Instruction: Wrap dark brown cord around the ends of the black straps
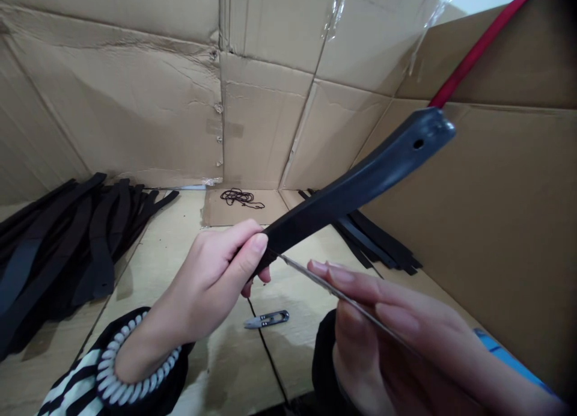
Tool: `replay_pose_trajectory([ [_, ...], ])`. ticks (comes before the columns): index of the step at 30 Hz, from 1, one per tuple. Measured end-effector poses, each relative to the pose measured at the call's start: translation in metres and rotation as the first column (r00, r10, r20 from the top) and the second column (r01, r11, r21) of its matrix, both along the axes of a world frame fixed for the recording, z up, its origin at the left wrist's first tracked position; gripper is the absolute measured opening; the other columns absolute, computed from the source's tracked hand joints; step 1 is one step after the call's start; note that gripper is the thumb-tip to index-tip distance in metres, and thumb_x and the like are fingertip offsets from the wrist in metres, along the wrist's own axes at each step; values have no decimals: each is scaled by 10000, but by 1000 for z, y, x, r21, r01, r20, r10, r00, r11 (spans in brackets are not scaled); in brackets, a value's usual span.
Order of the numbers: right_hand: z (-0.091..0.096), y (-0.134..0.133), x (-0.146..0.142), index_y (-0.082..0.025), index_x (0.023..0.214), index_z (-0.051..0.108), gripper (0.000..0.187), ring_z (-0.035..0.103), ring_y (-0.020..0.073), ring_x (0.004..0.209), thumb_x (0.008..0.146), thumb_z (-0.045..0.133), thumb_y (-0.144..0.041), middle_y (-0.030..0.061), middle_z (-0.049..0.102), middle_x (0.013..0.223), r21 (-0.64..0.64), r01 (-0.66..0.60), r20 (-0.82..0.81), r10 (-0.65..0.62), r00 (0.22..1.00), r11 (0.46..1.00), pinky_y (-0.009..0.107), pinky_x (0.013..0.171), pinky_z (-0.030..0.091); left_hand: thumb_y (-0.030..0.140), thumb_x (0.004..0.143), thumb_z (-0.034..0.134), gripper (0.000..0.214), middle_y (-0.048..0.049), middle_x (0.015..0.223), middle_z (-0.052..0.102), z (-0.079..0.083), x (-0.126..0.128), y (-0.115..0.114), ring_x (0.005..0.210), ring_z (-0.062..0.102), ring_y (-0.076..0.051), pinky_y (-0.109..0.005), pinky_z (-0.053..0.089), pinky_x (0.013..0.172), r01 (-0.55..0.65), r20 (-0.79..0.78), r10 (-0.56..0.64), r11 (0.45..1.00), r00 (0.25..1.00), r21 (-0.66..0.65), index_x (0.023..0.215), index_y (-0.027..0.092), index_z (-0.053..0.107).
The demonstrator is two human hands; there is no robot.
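1. Corrugated cardboard sheets (261,121) wall off the view from 9 to 3 o'clock, and a red strap (478,49) runs up them at 1 o'clock.
2. On the wooden counter (175,235), a large pile of black straps (58,247) lies at 9 o'clock and a smaller stack of black straps (378,238) at 2 o'clock. I cannot tell which of them are finished.
3. My left hand (211,284) is closed firmly around the lower end of a black strap (356,184). Its far end, already holed, points toward 2 o'clock.
4. My right hand (396,326) is nearly closed, its fingers curled over a thin steel strip (342,299) that reaches toward the black strap.
5. Thread snips (265,320) lie at 6 o'clock, and a coil of dark cord (238,198) lies at 12 o'clock.
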State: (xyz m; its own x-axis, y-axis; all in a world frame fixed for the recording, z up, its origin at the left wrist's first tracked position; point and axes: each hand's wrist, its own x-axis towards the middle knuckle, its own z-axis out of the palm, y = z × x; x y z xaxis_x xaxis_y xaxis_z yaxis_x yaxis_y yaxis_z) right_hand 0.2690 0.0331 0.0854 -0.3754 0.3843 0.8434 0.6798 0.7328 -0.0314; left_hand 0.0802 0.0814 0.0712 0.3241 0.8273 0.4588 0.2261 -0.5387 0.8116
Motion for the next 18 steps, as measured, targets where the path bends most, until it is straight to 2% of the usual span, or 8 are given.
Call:
replay_pose_trajectory([
  [2,-2,1,-4,-233,920,633,177,692,119,904,799,611,-107,-9,713,1032,16,30,-20,-29,999,999,168,823,590,377,987,343,406,38,586,548,0,0,0,507,526,-65,-177,400,488,-14,-4,14,1000,1000,-9,702,180,553],
  [4,-2,5,-9,-231,854,633,108,700,116,831,843,599,-129,-4,726,950,-14,50,-117,-51,992,999,177,742,605,384,989,334,420,34,583,545,-1,0,0,511,521,-70,-185,393,491,-30,-15,30,999,999,-10,698,179,557],
  [7,-3,14,-17,-228,877,631,142,699,151,771,836,610,-94,11,721,887,-53,-69,-309,49,950,996,264,672,620,394,994,316,438,32,559,523,-1,-1,0,497,492,-73,-194,369,483,-46,-35,46,999,998,-6,699,178,556],
  [10,-6,24,-24,-220,978,620,282,690,170,781,773,660,-31,13,703,861,48,-142,-524,146,839,989,322,687,616,411,997,299,449,33,533,507,-2,-1,0,491,482,-80,-203,362,484,-58,-50,57,998,997,-21,709,180,556],
  [12,-8,30,-29,-203,978,618,283,678,133,756,774,654,-10,6,684,843,72,-164,-641,171,749,984,275,688,605,416,998,295,455,32,532,507,-2,-1,0,495,487,-81,-205,365,491,-59,-43,57,997,997,-44,706,183,555],
  [15,-9,40,-32,-182,917,615,195,646,74,678,790,662,-42,-15,649,797,-34,-264,-744,152,651,964,171,597,567,424,999,287,457,33,545,513,-2,-1,1,495,485,-78,-203,374,504,-36,-27,35,997,999,-63,720,185,559],
  [18,-7,49,-31,-185,865,590,102,645,69,638,822,662,-126,-35,633,746,-162,-434,-800,139,583,886,163,577,568,439,995,281,471,21,554,523,-2,-2,3,506,496,-94,-221,390,518,-30,-21,29,997,999,-71,718,182,562],
])
